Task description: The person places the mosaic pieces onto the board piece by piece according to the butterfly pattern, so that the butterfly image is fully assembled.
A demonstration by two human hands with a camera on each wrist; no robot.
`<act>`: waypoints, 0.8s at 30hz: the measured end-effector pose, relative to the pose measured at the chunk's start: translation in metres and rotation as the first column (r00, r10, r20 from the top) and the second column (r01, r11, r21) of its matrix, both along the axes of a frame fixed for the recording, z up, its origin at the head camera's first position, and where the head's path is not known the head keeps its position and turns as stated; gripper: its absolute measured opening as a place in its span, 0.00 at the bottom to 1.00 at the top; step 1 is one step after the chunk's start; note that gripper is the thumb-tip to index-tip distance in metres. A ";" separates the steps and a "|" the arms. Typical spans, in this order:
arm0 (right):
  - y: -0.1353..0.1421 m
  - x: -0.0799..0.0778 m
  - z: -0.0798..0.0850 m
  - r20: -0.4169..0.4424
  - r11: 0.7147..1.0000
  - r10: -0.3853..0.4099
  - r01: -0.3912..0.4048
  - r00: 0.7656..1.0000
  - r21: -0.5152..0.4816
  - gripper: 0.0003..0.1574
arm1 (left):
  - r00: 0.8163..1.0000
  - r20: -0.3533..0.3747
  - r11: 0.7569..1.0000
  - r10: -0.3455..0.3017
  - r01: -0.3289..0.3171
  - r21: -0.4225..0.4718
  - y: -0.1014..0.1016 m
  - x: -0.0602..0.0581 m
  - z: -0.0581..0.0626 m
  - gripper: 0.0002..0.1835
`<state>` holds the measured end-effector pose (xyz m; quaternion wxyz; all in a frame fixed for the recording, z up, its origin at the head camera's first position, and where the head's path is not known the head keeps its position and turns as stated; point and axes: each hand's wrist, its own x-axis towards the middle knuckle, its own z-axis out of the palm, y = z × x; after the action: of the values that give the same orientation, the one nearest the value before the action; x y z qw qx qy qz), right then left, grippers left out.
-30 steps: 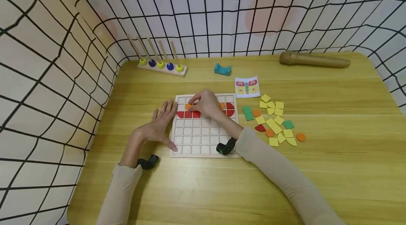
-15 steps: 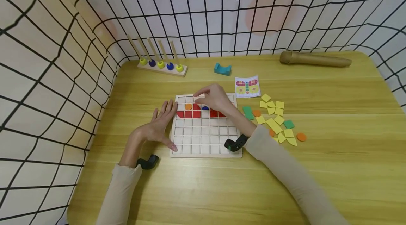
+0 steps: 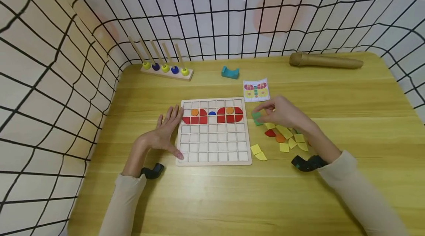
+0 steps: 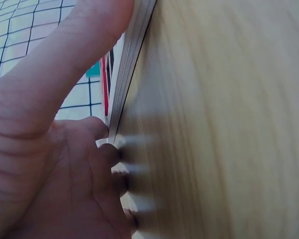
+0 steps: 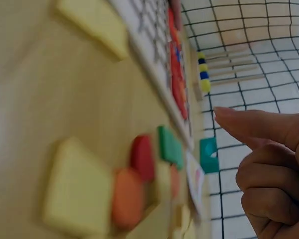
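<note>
In the head view, a wooden grid board (image 3: pixel 212 147) lies flat, with red pieces (image 3: pixel 229 119), two orange discs (image 3: pixel 194 112) and a blue half disc (image 3: pixel 212 113) in its upper rows. My left hand (image 3: pixel 162 136) is spread along the board's left edge, its thumb on the lower corner. At the right, my right hand (image 3: pixel 282 112) is over loose pieces, thumb and index around a green piece (image 3: pixel 257 118) without a visible grip. The right wrist view shows the green rectangle (image 5: pixel 170 147) apart from the bare fingertips; the other fingers are curled.
Yellow, orange and red pieces (image 3: pixel 284 147) lie under and before my right hand. Two yellow pieces (image 3: pixel 255 149) sit beside the board's lower right corner. Behind are a butterfly pattern card (image 3: pixel 256 90), a teal block (image 3: pixel 230 72), a peg stand (image 3: pixel 166 71), a wooden stick (image 3: pixel 325 60) and netting.
My right hand has left the board and moved right to the loose pieces, uncovering the right-hand red group. Two yellow pieces now show beside the board's lower right corner. The left hand stays in place.
</note>
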<state>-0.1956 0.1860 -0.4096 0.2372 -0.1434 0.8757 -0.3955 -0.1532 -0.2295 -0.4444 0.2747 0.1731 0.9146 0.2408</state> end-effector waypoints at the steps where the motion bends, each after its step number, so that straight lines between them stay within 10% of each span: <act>1: 0.008 0.004 -0.003 0.010 1.000 0.016 -0.016 1.000 0.013 0.16 | 1.000 0.001 1.000 0.001 -0.001 -0.002 0.000 0.000 0.000 0.88; 14: 0.046 0.021 -0.031 0.106 0.999 0.051 -0.053 0.993 0.009 0.17 | 1.000 -0.010 1.000 -0.008 0.008 0.010 -0.003 0.002 0.002 0.87; 24: 0.024 0.020 -0.033 -0.021 0.993 0.047 -0.044 0.999 0.108 0.16 | 1.000 -0.003 1.000 -0.007 0.007 -0.002 0.001 -0.001 0.002 0.88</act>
<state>-0.1754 0.2098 -0.4431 0.2431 -0.1550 0.8948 -0.3408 -0.1539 -0.2283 -0.4426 0.2741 0.1763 0.9148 0.2387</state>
